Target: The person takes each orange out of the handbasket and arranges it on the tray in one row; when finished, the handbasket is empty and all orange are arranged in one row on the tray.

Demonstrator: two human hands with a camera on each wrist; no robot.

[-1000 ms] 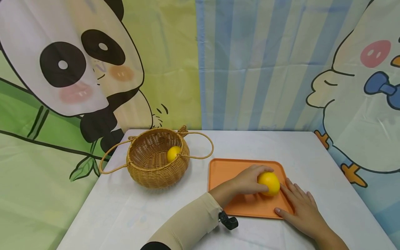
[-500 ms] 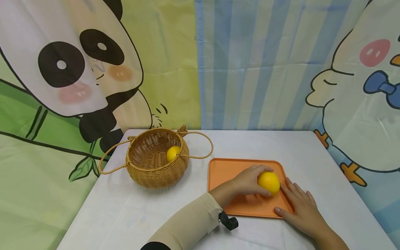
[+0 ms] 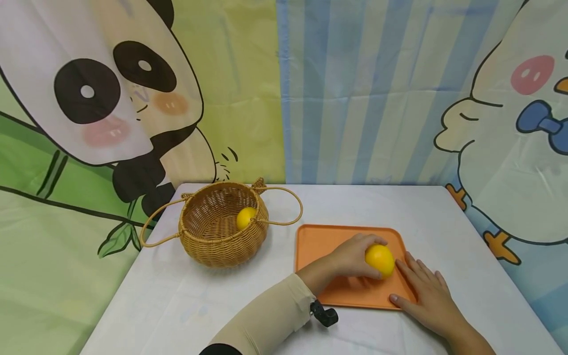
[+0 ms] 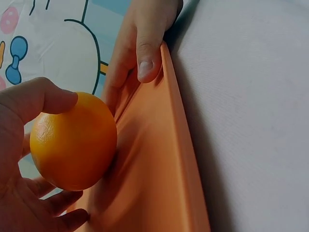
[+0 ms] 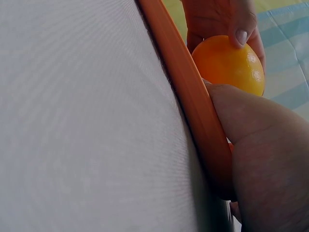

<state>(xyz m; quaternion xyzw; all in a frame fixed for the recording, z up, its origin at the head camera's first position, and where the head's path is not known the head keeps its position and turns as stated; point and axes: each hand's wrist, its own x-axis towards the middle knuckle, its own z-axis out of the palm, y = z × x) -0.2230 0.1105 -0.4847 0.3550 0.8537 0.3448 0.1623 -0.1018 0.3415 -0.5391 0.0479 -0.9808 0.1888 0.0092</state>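
Observation:
My left hand (image 3: pixel 357 256) grips an orange (image 3: pixel 379 261) with thumb and fingers around it, over the right part of an orange tray (image 3: pixel 312 239). In the left wrist view the thumb presses on the top of the orange (image 4: pixel 75 145), and other fingers spread below it. My right hand (image 3: pixel 428 296) rests at the tray's right front corner, its fingers extended and its thumb laid over the near rim. The right wrist view shows the tray's edge (image 5: pixel 193 101) beside that hand. Whether the orange touches the tray is hard to tell.
To the left stands a round wicker basket (image 3: pixel 224 251) with two loop handles folded outward. Inside it lies a second yellow-orange fruit (image 3: pixel 246 218). A white cloth (image 3: pixel 177 296) covers the table, and printed curtains (image 3: pixel 355 88) hang behind and at the sides.
The orange has shifted very slightly left within my left hand's grip. My right hand stays almost still at the tray's corner.

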